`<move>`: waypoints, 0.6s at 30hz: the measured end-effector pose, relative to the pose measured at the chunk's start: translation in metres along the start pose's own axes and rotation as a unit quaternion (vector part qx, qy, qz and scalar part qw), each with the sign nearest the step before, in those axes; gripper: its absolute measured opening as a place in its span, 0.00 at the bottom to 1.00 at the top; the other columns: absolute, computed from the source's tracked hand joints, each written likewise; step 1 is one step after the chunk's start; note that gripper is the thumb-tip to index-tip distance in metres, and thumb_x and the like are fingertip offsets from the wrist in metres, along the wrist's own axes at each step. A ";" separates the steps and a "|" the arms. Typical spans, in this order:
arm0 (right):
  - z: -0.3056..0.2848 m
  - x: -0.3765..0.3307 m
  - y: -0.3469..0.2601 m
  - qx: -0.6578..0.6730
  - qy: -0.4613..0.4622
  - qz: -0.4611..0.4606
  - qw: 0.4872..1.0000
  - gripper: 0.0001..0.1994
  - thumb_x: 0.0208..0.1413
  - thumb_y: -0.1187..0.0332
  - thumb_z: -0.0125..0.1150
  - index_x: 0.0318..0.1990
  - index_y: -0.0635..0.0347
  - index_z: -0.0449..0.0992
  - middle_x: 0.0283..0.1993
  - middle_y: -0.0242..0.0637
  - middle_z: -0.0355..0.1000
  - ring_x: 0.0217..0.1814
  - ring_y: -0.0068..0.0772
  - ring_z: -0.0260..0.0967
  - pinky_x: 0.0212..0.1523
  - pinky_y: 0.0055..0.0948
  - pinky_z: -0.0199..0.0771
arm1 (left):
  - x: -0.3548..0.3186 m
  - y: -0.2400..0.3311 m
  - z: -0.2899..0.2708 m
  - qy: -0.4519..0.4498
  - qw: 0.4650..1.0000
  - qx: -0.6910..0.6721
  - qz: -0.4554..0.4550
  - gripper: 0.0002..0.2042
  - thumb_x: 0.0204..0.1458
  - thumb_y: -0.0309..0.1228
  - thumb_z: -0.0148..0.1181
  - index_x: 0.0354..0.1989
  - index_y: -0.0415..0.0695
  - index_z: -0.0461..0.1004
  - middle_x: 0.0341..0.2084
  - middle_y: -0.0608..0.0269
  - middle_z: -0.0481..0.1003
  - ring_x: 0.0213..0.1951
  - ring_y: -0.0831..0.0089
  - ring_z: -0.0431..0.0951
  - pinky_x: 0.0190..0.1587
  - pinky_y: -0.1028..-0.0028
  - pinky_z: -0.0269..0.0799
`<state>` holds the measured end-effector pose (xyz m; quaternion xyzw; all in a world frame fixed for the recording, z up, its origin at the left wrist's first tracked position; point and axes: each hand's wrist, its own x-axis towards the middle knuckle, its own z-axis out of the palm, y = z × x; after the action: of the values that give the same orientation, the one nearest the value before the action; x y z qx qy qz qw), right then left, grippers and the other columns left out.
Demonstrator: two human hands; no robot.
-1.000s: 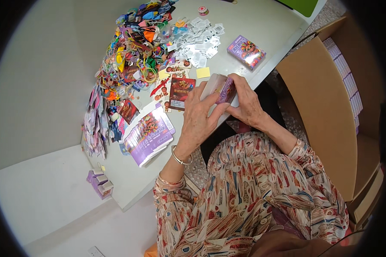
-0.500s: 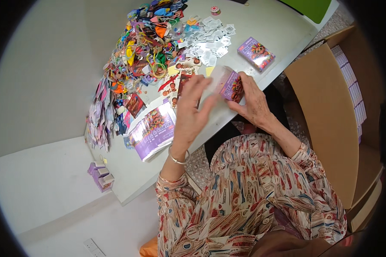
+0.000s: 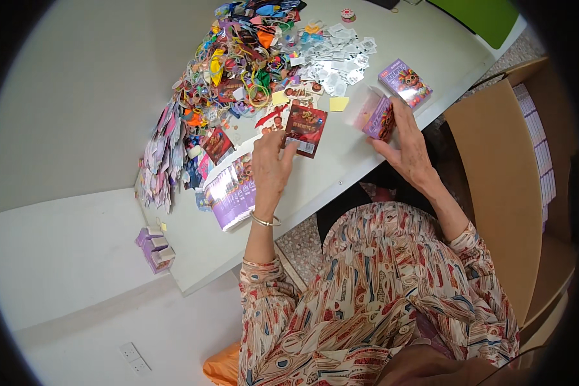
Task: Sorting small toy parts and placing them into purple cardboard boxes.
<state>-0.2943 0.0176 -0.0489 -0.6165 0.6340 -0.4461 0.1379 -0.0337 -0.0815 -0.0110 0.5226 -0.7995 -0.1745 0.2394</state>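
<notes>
My right hand (image 3: 410, 154) grips a small purple box (image 3: 380, 118) at the table's near edge, fingers along its right side and thumb at its lower side. A pale, see-through part stands out from the box's left. My left hand (image 3: 272, 166) is open, fingers stretched out and thumb apart, at the lower left edge of a dark red packet (image 3: 310, 122); whether it touches the packet I cannot tell. Below that hand's left side lies a stack of purple printed sheets (image 3: 228, 193), partly covered by it. Another purple box (image 3: 405, 83) lies beyond my right hand.
A heap of colourful small items (image 3: 238, 71) covers the table's far left, beside white sachets (image 3: 341, 58). Yellow paper (image 3: 338, 103) lies near the middle. An open cardboard carton (image 3: 489, 193) with stacked purple boxes stands at right. More purple boxes (image 3: 154, 249) are at lower left.
My left hand has moved away from the box to the red packet, which is now more exposed. My right hand still holds the box. The whole view has shifted slightly.
</notes>
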 end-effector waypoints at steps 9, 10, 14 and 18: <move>0.008 -0.010 -0.004 0.196 -0.034 -0.108 0.974 0.43 0.44 0.73 0.70 0.67 0.62 0.50 0.69 0.46 0.52 0.70 0.42 0.53 0.66 0.37 0.59 | 0.010 -0.004 0.035 0.032 0.982 0.122 0.139 0.23 0.42 0.35 0.69 0.41 0.33 0.68 0.39 0.46 0.71 0.44 0.47 0.68 0.48 0.57 0.63; 0.008 -0.011 -0.005 0.217 -0.043 -0.108 0.969 0.45 0.41 0.76 0.68 0.68 0.61 0.49 0.69 0.47 0.51 0.71 0.46 0.50 0.67 0.38 0.55 | 0.009 -0.008 0.035 0.025 0.985 0.115 0.125 0.22 0.43 0.33 0.68 0.43 0.34 0.68 0.39 0.45 0.71 0.43 0.48 0.69 0.49 0.57 0.63; 0.010 -0.012 0.001 0.233 -0.051 -0.114 0.965 0.47 0.37 0.78 0.67 0.68 0.61 0.47 0.69 0.48 0.49 0.72 0.50 0.48 0.68 0.39 0.52 | 0.013 -0.011 0.038 0.019 0.988 0.108 0.107 0.18 0.47 0.28 0.64 0.46 0.35 0.69 0.39 0.46 0.71 0.43 0.50 0.69 0.49 0.57 0.64; 0.011 -0.013 0.003 0.227 -0.031 -0.113 0.967 0.45 0.42 0.73 0.70 0.68 0.61 0.49 0.69 0.45 0.52 0.70 0.43 0.54 0.66 0.36 0.58 | 0.016 -0.017 0.038 0.017 0.987 0.145 0.069 0.16 0.49 0.29 0.63 0.47 0.38 0.72 0.38 0.51 0.74 0.42 0.55 0.73 0.46 0.62 0.69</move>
<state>-0.2857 0.0244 -0.0615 -0.6506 0.4373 -0.5715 0.2426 -0.0483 -0.1015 -0.0482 0.4983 -0.8462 -0.0307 0.1860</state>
